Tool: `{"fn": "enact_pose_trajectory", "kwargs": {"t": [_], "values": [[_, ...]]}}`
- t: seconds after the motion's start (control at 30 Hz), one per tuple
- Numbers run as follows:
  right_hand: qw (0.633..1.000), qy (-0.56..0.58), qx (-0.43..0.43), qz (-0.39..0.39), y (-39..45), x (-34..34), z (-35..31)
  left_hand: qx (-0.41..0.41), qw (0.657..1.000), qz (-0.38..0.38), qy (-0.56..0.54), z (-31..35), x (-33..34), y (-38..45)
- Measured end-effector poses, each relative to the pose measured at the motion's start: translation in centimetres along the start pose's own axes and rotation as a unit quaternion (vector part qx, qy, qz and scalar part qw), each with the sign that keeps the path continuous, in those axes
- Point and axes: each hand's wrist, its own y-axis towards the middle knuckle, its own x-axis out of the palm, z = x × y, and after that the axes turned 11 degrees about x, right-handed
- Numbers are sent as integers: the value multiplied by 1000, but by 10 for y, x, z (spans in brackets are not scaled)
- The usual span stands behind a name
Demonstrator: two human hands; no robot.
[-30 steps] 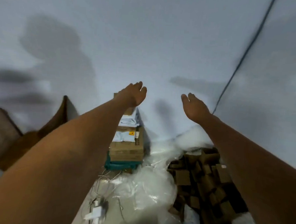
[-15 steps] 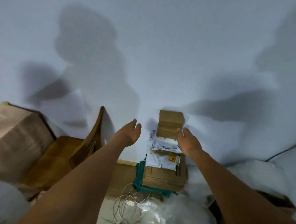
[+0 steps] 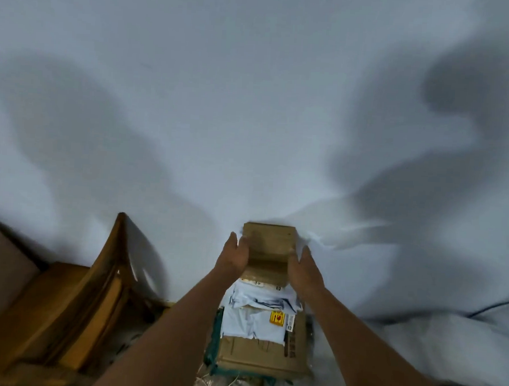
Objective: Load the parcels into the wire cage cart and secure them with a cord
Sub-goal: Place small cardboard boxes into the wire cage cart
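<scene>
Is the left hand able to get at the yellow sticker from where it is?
Probably yes. The left hand is up on the top box, and the yellow sticker sits lower on the stack, uncovered, with nothing between them. It would have to let go of the box first.

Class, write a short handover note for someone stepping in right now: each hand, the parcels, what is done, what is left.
Left hand and right hand: each pressed flat against a side of the top cardboard box, no curled grip visible.
Parcels: that box tops a parcel stack by the wall.
Done: nothing loaded that shows; no cart or tied cord in view.
Left: lift box, load all parcels, tie with cord.
</scene>
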Motion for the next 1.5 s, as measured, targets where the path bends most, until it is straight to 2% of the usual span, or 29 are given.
{"fn": "enact_pose_trajectory", "kwargs": {"t": [0.1, 0.37, 0.57, 0.73, 0.9, 1.07, 1.2, 1.37, 1.5], "values": [[1000, 22, 12, -16, 34, 11, -7, -27, 999, 26, 1, -1, 15, 33], [998, 48, -15, 39, 33, 2, -16, 10, 996, 81, 20, 14, 24, 26], [988, 99, -53, 102, -10, -49, -29, 109, 991, 69, 49, 65, 18, -2], [975, 99, -54, 191, -101, -117, -1, 189, 982, 23, 23, 105, 46, -71], [945, 130, -9, 299, -219, -211, 98, 245, 966, -73, 39, 157, 137, -188], [897, 182, 52, 400, -345, -326, 234, 335, 918, -209, 39, 211, 257, -339], [844, 232, 101, 474, -445, -393, 351, 372, 876, -307, 22, 217, 360, -472], [799, 239, 191, 517, -562, -427, 547, 374, 815, -437, 61, 158, 498, -648], [763, 294, 268, 509, -622, -418, 711, 338, 789, -504, 94, 69, 590, -767]]}}
